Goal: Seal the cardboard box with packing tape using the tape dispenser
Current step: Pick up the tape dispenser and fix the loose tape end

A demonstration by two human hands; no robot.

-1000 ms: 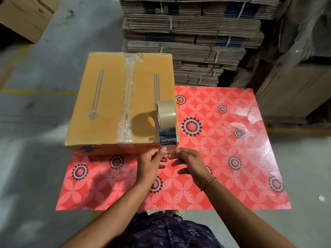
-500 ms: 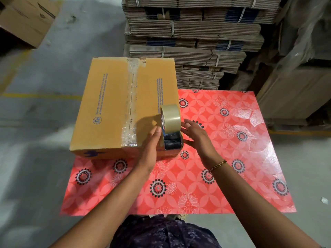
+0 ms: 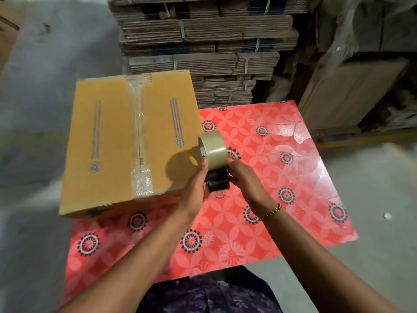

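Box: the cardboard box (image 3: 126, 141) sits on the left part of the red flowery surface (image 3: 282, 177), flaps down, with clear tape along the middle line.
Tape dispenser (image 3: 215, 163): held up at the box's near right corner.
Left hand (image 3: 197, 188): fingers wrapped on the dispenser's left side.
Right hand (image 3: 242, 175): fingers pressed on its right side.

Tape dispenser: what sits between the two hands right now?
Head view: only the tape dispenser lies between the left hand and right hand, each pressed against one side of it, beside the cardboard box.
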